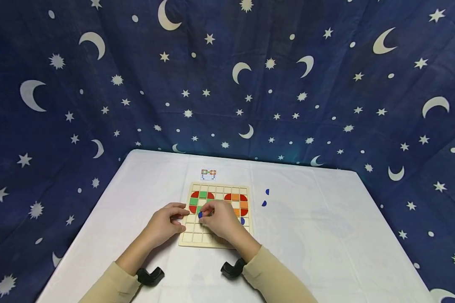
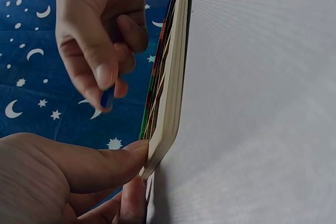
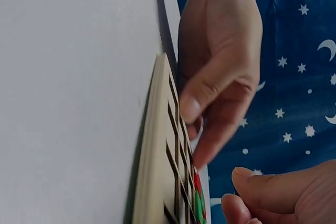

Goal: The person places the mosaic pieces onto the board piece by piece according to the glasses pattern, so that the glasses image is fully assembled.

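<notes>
My right hand [image 1: 223, 219] is over the wooden grid board [image 1: 192, 238], pinching a small blue tile [image 1: 200, 215] between thumb and index finger. In the left wrist view the same blue tile [image 2: 107, 97] shows at the fingertips, above the board's surface. Along the board's left edge rests my left hand [image 1: 164, 226], thumb and fingers spread apart and touching the rim. Red, green and orange pieces form two rounded rings on the board; the right hand partly covers them. Another blue tile [image 1: 242, 221] lies on the board, right of that hand.
Two loose blue half-round tiles [image 1: 267, 192] [image 1: 264, 203] lie on the white table [image 1: 326, 235] right of the board. Behind the board is a small printed pattern card [image 1: 208, 174]. A dark blue star-and-moon curtain [image 1: 220, 75] surrounds the table. Black wrist mounts [image 1: 150, 276] sit at both wrists.
</notes>
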Demonstrator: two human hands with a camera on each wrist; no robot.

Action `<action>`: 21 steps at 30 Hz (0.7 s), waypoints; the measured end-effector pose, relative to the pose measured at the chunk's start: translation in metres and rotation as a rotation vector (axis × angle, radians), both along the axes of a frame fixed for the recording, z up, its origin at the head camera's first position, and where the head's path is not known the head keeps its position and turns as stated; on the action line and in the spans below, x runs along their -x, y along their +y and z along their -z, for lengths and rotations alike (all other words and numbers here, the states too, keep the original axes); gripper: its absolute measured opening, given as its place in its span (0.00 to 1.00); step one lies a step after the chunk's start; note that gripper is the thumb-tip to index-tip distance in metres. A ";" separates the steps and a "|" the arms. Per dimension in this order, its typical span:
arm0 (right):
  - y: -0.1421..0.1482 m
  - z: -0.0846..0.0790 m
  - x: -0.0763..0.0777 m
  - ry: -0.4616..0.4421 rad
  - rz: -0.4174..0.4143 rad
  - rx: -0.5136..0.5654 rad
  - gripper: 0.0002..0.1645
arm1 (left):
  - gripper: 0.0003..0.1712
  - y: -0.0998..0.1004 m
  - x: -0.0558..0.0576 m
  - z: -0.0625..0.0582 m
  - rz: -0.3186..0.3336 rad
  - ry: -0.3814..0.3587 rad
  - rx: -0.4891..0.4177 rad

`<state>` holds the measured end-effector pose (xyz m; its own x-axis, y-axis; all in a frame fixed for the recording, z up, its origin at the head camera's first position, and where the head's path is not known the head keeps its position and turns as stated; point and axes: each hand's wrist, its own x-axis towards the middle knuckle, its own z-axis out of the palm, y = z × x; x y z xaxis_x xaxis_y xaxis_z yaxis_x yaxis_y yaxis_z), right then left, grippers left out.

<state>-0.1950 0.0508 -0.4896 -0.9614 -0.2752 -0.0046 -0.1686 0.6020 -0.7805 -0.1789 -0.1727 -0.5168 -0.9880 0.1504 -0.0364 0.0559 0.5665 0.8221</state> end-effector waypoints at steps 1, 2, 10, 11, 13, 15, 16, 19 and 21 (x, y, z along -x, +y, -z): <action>-0.004 0.001 0.000 0.008 -0.003 -0.001 0.07 | 0.24 0.000 0.000 0.000 0.001 0.001 -0.003; -0.008 0.001 0.000 0.014 -0.006 -0.004 0.07 | 0.24 -0.001 0.000 0.000 0.001 0.002 -0.006; -0.025 0.009 -0.002 0.044 -0.016 -0.062 0.08 | 0.24 -0.001 0.000 0.002 0.005 0.005 -0.013; -0.025 0.011 -0.002 0.052 -0.013 -0.075 0.08 | 0.24 -0.001 0.000 0.002 0.006 0.007 -0.010; -0.025 0.014 -0.002 0.071 -0.004 -0.107 0.08 | 0.24 0.000 0.001 0.002 0.006 0.015 0.000; -0.025 0.016 -0.002 0.095 0.002 -0.137 0.08 | 0.24 0.001 0.001 0.001 0.006 0.022 0.008; -0.025 0.017 -0.001 0.108 0.001 -0.149 0.08 | 0.24 0.000 0.001 0.000 0.006 0.024 0.009; -0.026 0.019 -0.001 0.132 -0.002 -0.171 0.10 | 0.24 0.000 0.000 -0.001 0.006 0.022 0.006; -0.026 0.019 -0.001 0.136 -0.002 -0.173 0.10 | 0.24 0.000 0.000 0.000 0.004 0.018 0.002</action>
<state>-0.1940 0.0245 -0.5089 -0.9558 -0.2833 0.0782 -0.2667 0.7246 -0.6354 -0.1789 -0.1729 -0.5164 -0.9878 0.1546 -0.0185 0.0735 0.5678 0.8198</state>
